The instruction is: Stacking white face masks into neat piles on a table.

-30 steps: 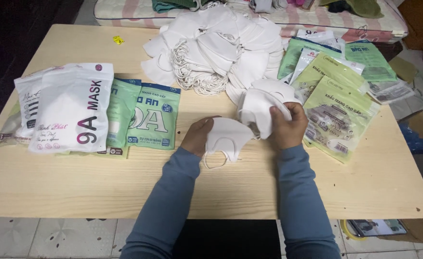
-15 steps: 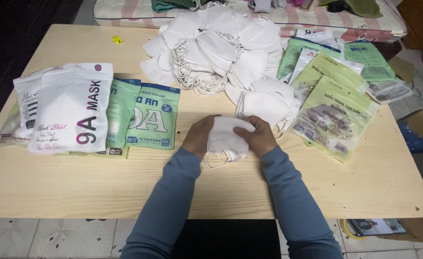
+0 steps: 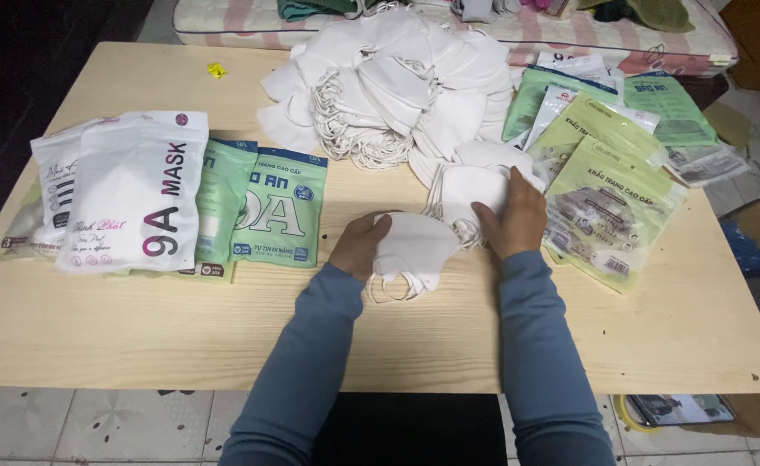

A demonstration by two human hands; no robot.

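White folded face masks (image 3: 414, 250) lie in a small stack on the pale wooden counter (image 3: 95, 328), their thin elastic ear loops spilling toward the near edge. The left hand (image 3: 358, 246) grips the stack's left side, its fingers closed around the soft cloth. Just to the right, the right hand (image 3: 511, 216) rests with fingers spread flat on a second small bunch of masks (image 3: 466, 185), pressing rather than pinching. Behind both rises a large loose heap of white masks (image 3: 397, 78). Glossy white and green flat pouches (image 3: 173, 207) lie to the left; light green printed packets (image 3: 609, 203) fan out to the right.
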